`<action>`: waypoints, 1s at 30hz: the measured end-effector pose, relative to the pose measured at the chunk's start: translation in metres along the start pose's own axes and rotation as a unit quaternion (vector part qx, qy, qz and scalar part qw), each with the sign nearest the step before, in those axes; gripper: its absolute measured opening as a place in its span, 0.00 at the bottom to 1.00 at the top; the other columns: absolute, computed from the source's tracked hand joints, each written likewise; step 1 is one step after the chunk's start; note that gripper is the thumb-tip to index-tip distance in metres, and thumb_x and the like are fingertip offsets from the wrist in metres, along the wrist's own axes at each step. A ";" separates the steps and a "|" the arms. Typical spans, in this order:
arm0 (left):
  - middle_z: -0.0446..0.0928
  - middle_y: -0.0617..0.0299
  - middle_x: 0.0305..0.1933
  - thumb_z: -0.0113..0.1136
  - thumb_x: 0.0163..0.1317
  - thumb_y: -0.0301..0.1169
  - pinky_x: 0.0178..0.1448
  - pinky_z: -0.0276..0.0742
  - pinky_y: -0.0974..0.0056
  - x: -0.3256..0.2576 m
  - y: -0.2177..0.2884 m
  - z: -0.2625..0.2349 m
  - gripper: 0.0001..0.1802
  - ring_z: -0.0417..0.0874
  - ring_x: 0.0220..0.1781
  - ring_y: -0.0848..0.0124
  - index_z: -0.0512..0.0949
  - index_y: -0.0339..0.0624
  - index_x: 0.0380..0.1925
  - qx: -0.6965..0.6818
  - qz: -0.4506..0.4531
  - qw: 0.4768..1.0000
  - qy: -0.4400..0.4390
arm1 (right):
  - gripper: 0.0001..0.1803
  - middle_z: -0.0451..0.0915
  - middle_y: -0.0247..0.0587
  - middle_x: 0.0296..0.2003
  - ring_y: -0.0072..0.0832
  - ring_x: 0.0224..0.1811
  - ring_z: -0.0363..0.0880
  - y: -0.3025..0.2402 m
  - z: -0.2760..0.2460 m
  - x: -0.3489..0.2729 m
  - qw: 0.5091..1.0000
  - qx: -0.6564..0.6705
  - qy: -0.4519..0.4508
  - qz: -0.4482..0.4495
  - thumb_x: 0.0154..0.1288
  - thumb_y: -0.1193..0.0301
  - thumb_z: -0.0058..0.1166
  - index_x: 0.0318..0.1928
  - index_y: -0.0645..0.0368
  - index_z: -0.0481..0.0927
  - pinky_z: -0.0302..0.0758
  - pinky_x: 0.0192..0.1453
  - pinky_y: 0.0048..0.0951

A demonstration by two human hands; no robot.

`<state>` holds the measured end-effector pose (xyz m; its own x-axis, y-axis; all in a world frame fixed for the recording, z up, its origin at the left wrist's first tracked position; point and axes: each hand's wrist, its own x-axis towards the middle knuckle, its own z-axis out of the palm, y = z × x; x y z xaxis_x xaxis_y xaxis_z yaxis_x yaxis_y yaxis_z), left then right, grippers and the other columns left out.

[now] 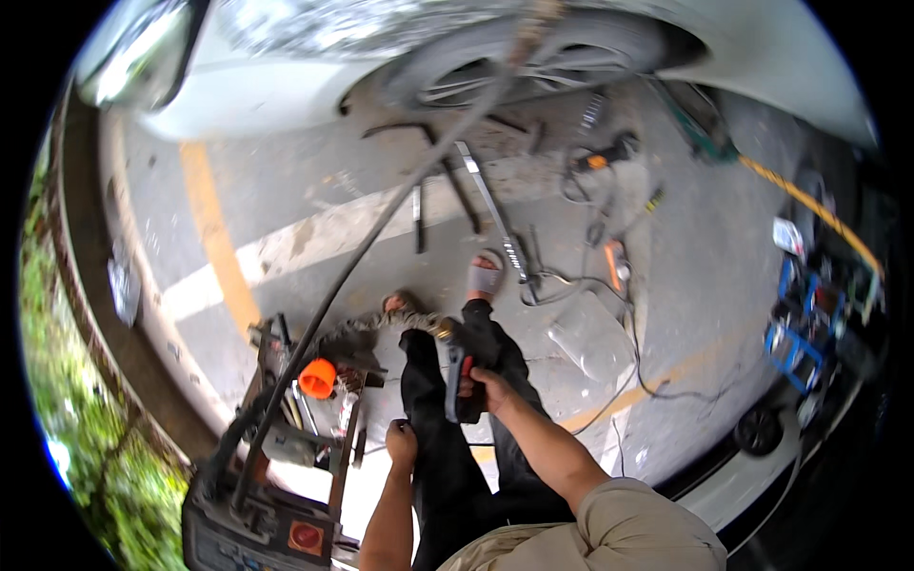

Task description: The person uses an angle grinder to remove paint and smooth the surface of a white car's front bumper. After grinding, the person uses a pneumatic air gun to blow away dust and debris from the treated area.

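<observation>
In my right hand [486, 388] is a black gun-shaped hand tool [462, 385] with red trim, gripped round its handle in front of my thighs. A brass-coloured fitting [445, 329] shows at its upper end, close to a thick grey-brown covered cable [367, 324] running left. My left hand [401, 442] hangs by my left thigh with its fingers curled in; whatever may be inside is hidden. A wheeled tool cart [347, 447] stands left of it, carrying an orange cone-shaped cup [317, 379].
A black machine with a red knob [306, 538] sits lower left; a long dark pole [381, 224] slants from it toward the white car [257, 100]. Metal bars [490, 205], an orange-black power tool [600, 160] and cords lie on the floor. Blue-framed tool racks [795, 352] stand right.
</observation>
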<state>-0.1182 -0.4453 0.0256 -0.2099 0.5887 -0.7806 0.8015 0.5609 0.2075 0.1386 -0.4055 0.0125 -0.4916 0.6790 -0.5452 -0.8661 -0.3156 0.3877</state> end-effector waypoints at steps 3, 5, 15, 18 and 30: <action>0.79 0.43 0.34 0.51 0.58 0.31 0.45 0.75 0.51 0.023 0.013 -0.035 0.11 0.80 0.41 0.46 0.78 0.36 0.33 0.105 0.125 0.983 -0.083 | 0.14 0.70 0.28 0.27 0.25 0.30 0.71 0.021 -0.010 -0.026 0.998 -0.026 0.060 -0.023 0.59 0.61 0.61 0.37 0.56 0.73 0.75 0.44 0.36; 0.79 0.44 0.34 0.51 0.59 0.33 0.44 0.75 0.51 0.038 0.033 -0.061 0.10 0.80 0.40 0.46 0.78 0.40 0.35 0.169 0.159 0.962 -0.144 | 0.15 0.73 0.30 0.27 0.26 0.33 0.75 0.037 -0.015 -0.038 0.998 -0.008 0.049 -0.040 0.59 0.61 0.61 0.38 0.56 0.74 0.75 0.46 0.39; 0.80 0.45 0.40 0.54 0.57 0.41 0.47 0.76 0.48 0.091 0.179 -0.122 0.16 0.80 0.45 0.46 0.77 0.41 0.37 0.438 0.281 0.843 -0.136 | 0.10 0.67 0.25 0.27 0.19 0.29 0.65 0.100 -0.029 -0.051 0.947 0.205 -0.094 -0.230 0.62 0.63 0.59 0.36 0.54 0.75 0.66 0.35 0.20; 0.80 0.46 0.39 0.54 0.57 0.41 0.48 0.76 0.49 0.076 0.211 -0.106 0.14 0.80 0.45 0.46 0.77 0.43 0.36 0.432 0.295 0.843 -0.127 | 0.10 0.63 0.24 0.25 0.18 0.27 0.63 0.112 -0.016 -0.059 0.933 0.223 -0.107 -0.262 0.63 0.62 0.58 0.36 0.53 0.73 0.64 0.31 0.19; 0.82 0.50 0.37 0.56 0.58 0.42 0.46 0.78 0.55 0.030 0.329 0.025 0.14 0.83 0.42 0.52 0.78 0.48 0.39 0.387 0.403 0.800 -0.219 | 0.11 0.68 0.30 0.28 0.21 0.29 0.68 0.052 0.036 -0.093 0.871 0.235 -0.245 -0.356 0.65 0.62 0.55 0.41 0.55 0.73 0.69 0.36 0.24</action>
<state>0.1530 -0.2578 0.0558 0.6306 0.2219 -0.7437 0.7192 -0.5273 0.4525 0.1422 -0.4611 0.1101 0.3517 0.8295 -0.4339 -0.7463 0.5282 0.4050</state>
